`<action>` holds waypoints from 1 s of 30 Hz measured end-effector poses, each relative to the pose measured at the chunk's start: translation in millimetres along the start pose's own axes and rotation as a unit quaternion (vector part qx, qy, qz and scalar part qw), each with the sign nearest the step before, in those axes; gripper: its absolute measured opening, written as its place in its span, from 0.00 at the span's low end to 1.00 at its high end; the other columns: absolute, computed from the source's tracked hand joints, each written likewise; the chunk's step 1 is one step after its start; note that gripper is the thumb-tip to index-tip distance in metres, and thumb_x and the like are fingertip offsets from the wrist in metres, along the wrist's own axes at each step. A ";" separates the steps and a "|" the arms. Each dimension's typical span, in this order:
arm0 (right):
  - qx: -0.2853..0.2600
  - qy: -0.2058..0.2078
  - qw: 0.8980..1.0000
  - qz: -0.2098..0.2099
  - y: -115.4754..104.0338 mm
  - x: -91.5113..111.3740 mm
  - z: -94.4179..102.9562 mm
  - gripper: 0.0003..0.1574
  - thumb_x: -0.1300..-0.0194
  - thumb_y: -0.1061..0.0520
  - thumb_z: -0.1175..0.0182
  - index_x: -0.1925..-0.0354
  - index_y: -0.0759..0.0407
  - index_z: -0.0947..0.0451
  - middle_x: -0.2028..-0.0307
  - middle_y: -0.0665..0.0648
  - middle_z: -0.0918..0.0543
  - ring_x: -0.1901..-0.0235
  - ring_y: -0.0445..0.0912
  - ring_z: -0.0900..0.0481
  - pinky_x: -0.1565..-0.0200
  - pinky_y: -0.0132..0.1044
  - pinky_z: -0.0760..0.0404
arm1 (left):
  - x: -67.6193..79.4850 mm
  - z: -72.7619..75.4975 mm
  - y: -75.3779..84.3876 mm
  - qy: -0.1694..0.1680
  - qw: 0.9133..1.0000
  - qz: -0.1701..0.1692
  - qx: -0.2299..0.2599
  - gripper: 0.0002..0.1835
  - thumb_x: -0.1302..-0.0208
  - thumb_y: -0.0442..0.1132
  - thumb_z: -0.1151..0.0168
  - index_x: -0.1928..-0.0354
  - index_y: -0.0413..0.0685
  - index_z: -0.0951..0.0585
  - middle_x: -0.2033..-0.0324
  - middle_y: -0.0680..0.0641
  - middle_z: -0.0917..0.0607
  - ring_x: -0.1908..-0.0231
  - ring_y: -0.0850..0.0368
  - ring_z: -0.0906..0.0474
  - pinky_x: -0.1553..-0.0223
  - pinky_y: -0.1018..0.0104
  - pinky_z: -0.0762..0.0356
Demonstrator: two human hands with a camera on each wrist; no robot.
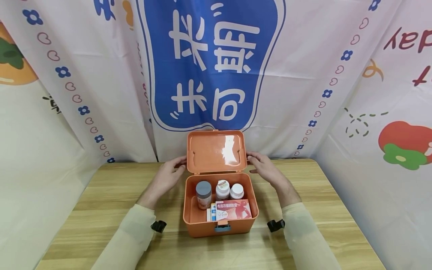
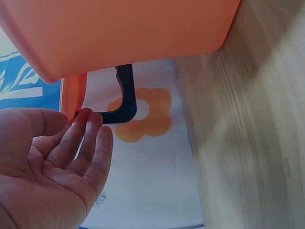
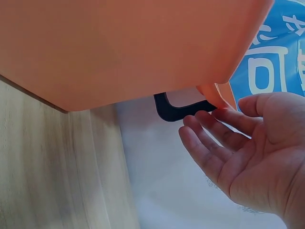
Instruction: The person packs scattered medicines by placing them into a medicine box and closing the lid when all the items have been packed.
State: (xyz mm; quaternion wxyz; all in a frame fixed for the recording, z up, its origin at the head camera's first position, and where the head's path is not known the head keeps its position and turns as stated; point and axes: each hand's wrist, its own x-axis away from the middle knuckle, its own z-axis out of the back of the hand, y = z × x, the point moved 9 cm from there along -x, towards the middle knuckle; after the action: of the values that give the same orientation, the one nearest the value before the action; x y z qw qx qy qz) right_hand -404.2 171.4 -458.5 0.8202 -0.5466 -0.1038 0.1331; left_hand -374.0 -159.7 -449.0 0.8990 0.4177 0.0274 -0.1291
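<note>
An orange storage box [image 1: 221, 228] stands on the table with its lid [image 1: 210, 152] raised. At the lid's left edge, my left hand [image 1: 167, 172] touches it with outstretched fingertips. My right hand [image 1: 266, 167] does likewise at the right edge, thumb apart from the fingers. In both wrist views the fingertips meet the lid's side beside a dark handle [image 2: 126, 93] hanging behind it. Inside the box are a grey-capped jar [image 1: 204, 195], two white bottles [image 1: 222, 189] and a pink-and-white medicine carton [image 1: 233, 210] in front, overlapping other small cartons [image 1: 211, 213].
The wooden table [image 1: 111, 210] runs out on both sides of the box. A printed cloth [image 1: 114, 67] hangs close behind the lid, and white printed side walls [image 1: 381, 195] flank the table. A blue-grey latch [image 1: 222, 228] sits at the box's front.
</note>
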 end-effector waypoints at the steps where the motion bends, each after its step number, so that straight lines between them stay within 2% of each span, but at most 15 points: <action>1: 0.000 0.001 1.000 0.003 -0.4 -0.1 0.3 0.31 0.13 0.50 0.59 0.22 0.62 0.35 0.28 0.70 0.26 0.29 0.65 0.26 0.37 0.58 0.15 | -0.1 0.2 0.2 -0.001 1.000 0.003 -0.001 0.25 0.18 0.42 0.49 0.24 0.48 0.28 0.33 0.41 0.17 0.33 0.43 0.19 0.31 0.43 0.21; 9: 0.007 0.023 1.000 0.019 -5.5 2.4 5.0 0.30 0.14 0.51 0.57 0.23 0.63 0.35 0.30 0.71 0.24 0.31 0.65 0.23 0.41 0.55 0.12 | -1.4 1.7 5.7 -0.006 1.000 0.004 0.011 0.25 0.18 0.43 0.49 0.23 0.47 0.28 0.31 0.40 0.18 0.32 0.42 0.20 0.31 0.43 0.21; 17: 0.009 0.042 0.999 0.019 -10.2 4.7 10.3 0.30 0.14 0.50 0.56 0.23 0.60 0.33 0.29 0.68 0.24 0.32 0.63 0.22 0.43 0.52 0.11 | -0.3 7.7 7.1 0.011 1.000 -0.001 0.018 0.25 0.18 0.44 0.48 0.24 0.46 0.27 0.32 0.39 0.18 0.34 0.42 0.19 0.32 0.44 0.20; 23: -0.018 0.053 0.998 0.030 -16.1 6.5 12.7 0.29 0.14 0.50 0.55 0.24 0.61 0.32 0.28 0.67 0.25 0.32 0.64 0.21 0.42 0.51 0.11 | -0.7 10.6 9.7 0.023 0.999 -0.011 0.035 0.24 0.18 0.45 0.46 0.26 0.46 0.26 0.35 0.40 0.16 0.37 0.42 0.17 0.33 0.44 0.19; 30: -0.043 0.068 0.995 0.054 -23.9 8.2 16.3 0.28 0.14 0.51 0.55 0.28 0.67 0.29 0.31 0.70 0.23 0.36 0.67 0.19 0.44 0.54 0.10 | -0.8 14.2 12.2 0.033 0.998 -0.015 0.050 0.23 0.18 0.45 0.45 0.29 0.45 0.23 0.38 0.40 0.15 0.39 0.44 0.17 0.34 0.43 0.19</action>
State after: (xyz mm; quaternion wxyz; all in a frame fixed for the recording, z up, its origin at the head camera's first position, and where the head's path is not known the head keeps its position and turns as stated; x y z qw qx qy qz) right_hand -399.1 179.6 -430.0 0.7926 -0.5940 -0.0238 0.1357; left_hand -372.4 -162.8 -430.6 0.8737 0.4653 0.0566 -0.1300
